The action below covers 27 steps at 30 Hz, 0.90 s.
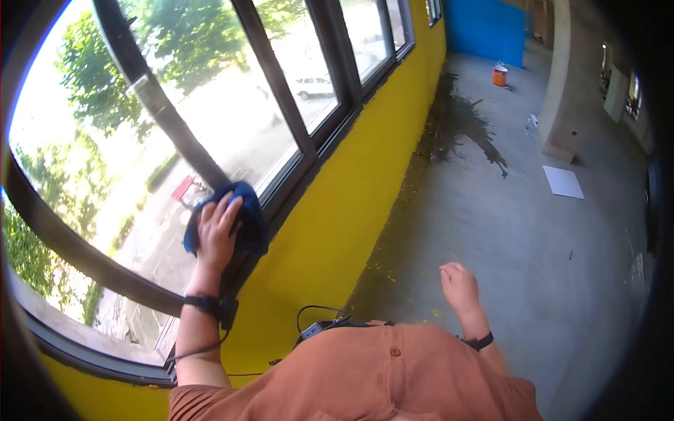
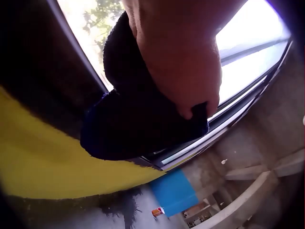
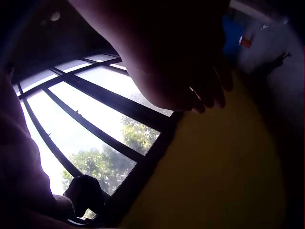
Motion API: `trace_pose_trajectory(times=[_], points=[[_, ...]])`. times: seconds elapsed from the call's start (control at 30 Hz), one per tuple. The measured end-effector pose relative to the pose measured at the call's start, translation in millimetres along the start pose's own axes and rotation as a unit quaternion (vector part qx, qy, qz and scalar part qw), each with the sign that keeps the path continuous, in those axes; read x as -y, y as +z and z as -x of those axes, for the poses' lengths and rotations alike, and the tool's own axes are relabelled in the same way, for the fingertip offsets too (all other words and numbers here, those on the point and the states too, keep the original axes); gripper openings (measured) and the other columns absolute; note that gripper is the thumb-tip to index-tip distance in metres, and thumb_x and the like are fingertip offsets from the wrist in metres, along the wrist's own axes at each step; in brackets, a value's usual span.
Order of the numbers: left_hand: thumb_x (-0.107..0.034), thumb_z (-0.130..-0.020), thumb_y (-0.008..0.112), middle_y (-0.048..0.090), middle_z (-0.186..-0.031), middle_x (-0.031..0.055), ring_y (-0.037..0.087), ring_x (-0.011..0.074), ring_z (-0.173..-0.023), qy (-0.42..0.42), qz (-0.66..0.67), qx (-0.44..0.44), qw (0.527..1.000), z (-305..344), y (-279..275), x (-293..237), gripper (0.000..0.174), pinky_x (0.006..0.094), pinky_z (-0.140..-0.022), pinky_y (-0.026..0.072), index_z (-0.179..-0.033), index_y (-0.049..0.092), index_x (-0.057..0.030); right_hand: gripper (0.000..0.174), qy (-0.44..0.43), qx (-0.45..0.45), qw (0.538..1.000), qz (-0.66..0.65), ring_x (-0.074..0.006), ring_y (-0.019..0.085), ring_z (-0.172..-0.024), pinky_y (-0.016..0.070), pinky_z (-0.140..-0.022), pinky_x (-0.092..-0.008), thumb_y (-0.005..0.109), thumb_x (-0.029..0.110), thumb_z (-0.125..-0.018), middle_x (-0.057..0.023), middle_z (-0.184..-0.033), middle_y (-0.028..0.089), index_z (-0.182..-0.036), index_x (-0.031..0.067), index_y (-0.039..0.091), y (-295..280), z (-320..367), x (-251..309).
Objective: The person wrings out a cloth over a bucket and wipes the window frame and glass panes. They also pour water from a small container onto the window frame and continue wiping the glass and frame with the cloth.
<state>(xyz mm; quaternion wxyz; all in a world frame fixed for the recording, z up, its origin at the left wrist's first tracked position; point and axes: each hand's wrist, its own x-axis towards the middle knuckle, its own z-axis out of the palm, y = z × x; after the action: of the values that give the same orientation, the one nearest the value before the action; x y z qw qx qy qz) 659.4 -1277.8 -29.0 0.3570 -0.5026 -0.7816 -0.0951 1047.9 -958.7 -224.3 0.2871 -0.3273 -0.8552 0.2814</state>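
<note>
My left hand grips a dark blue cloth against the lower corner of the dark window frame. Close up in the left wrist view, the fingers of the left hand bend over the cloth, whose lower edge hangs over the top of the yellow wall. The right hand is held off to the side above the floor, its fingers loosely curled and holding nothing. In the right wrist view that hand is dark, with its fingers hanging loosely in front of the yellow wall.
The yellow wall runs below the windows. A cable with a small grey box lies near the waist. Farther off on the grey floor stand an orange bucket, a wet patch and a white sheet beside a pillar.
</note>
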Motion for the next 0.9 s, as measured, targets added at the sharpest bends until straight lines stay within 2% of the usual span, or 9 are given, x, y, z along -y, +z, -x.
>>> trace_pose_trajectory(times=[0.33,0.43,0.53,0.6,0.67,0.7,0.77,0.83,0.9], points=[[-0.003,-0.077,0.075,0.068,-0.128,0.0112,0.062,0.0332,-0.109,-0.065,0.027,0.034,0.997,44.4,29.0,-28.9,0.054,0.0421,-0.097,0.0482,-0.129,0.064,-0.0125,0.018,0.078,0.046,0.996,0.023,-0.0355,0.067,-0.096,0.0546,-0.084,-0.0431,0.06,0.016,-0.094,-0.0132,-0.107,0.071,-0.1,0.0047,0.073,-19.9,14.6,-46.6],[-0.003,-0.091,0.066,0.067,-0.123,0.0219,0.064,0.0402,-0.111,-0.228,0.185,0.016,0.956,41.7,33.2,-38.2,0.044,0.0422,-0.096,0.0504,-0.134,0.061,-0.0064,0.02,0.068,0.049,0.996,0.0,-0.0353,0.068,-0.094,0.0546,-0.083,-0.0405,0.06,0.014,-0.094,-0.0148,-0.105,0.071,-0.104,0.0029,0.072,-12.2,-1.0,-40.2],[-0.009,-0.102,0.061,0.065,-0.132,0.0139,0.062,0.0251,-0.122,-0.353,0.326,-0.002,0.877,37.9,56.6,-44.5,0.036,0.0369,-0.107,0.0456,-0.136,0.058,0.0015,0.022,0.039,0.092,0.994,-0.05,-0.0351,0.068,-0.095,0.0546,-0.085,-0.0397,0.06,0.014,-0.093,-0.0151,-0.108,0.071,-0.108,0.0033,0.072,2.1,-27.3,-35.1],[-0.011,-0.102,0.061,0.066,-0.128,0.0143,0.063,0.0238,-0.119,-0.398,0.409,-0.039,0.82,26.9,75.2,-52.4,0.037,0.0348,-0.103,0.0478,-0.137,0.058,0.0009,0.023,-0.023,0.139,0.986,-0.085,-0.0335,0.069,-0.095,0.0549,-0.085,-0.0379,0.062,0.014,-0.093,-0.0159,-0.109,0.072,-0.111,0.0037,0.073,10.0,-53.1,-28.4],[-0.011,-0.103,0.06,0.064,-0.13,0.0119,0.062,0.0202,-0.118,-0.451,0.606,-0.051,0.654,-4.5,73.4,-74.9,0.038,0.0321,-0.103,0.0481,-0.139,0.056,-0.0002,0.031,0.058,0.242,0.948,-0.2,-0.0279,0.07,-0.103,0.055,-0.089,-0.0363,0.062,0.022,-0.098,-0.0154,-0.112,0.072,-0.122,0.0019,0.068,7.2,-93.8,-1.7],[-0.012,-0.104,0.06,0.064,-0.129,0.0105,0.062,0.018,-0.117,-0.442,0.633,-0.051,0.634,-19.1,80.6,-82.7,0.04,0.0302,-0.103,0.0485,-0.142,0.054,-0.0015,0.036,0.094,0.293,0.918,-0.251,-0.026,0.07,-0.107,0.0549,-0.091,-0.0362,0.062,0.024,-0.1,-0.0158,-0.116,0.072,-0.127,0.0013,0.065,5.4,-117.7,16.1],[-0.012,-0.104,0.06,0.064,-0.129,0.0103,0.062,0.0181,-0.117,-0.429,0.657,-0.04,0.619,-53.3,94.1,-101.8,0.04,0.0306,-0.103,0.0486,-0.142,0.054,-0.0012,0.057,-0.06,0.318,0.921,-0.217,-0.0277,0.065,-0.12,0.0539,-0.097,-0.0392,0.063,0.036,-0.101,-0.0179,-0.133,0.064,-0.146,0.0036,0.049,9.4,-166.0,43.6],[-0.011,-0.103,0.06,0.063,-0.129,0.0096,0.061,0.0181,-0.118,-0.394,0.702,-0.018,0.593,-88.7,107.8,-122.6,0.041,0.0311,-0.104,0.0478,-0.143,0.053,-0.0012,0.077,-0.207,0.273,0.915,-0.212,-0.0361,0.053,-0.134,0.0424,-0.111,-0.0412,0.064,0.045,-0.098,-0.0232,-0.146,0.052,-0.155,0.0051,0.032,23.5,-206.2,65.1],[-0.011,-0.103,0.06,0.063,-0.13,0.0095,0.06,0.018,-0.119,-0.378,0.719,-0.021,0.583,-123.6,123.8,-142.1,0.042,0.0311,-0.105,0.047,-0.143,0.053,-0.0018,0.097,-0.227,0.301,0.888,-0.264,-0.0384,0.035,-0.147,0.0306,-0.12,-0.0423,0.065,0.059,-0.093,-0.0232,-0.159,0.035,-0.16,0.0061,0.018,30.3,-245.2,85.6]])
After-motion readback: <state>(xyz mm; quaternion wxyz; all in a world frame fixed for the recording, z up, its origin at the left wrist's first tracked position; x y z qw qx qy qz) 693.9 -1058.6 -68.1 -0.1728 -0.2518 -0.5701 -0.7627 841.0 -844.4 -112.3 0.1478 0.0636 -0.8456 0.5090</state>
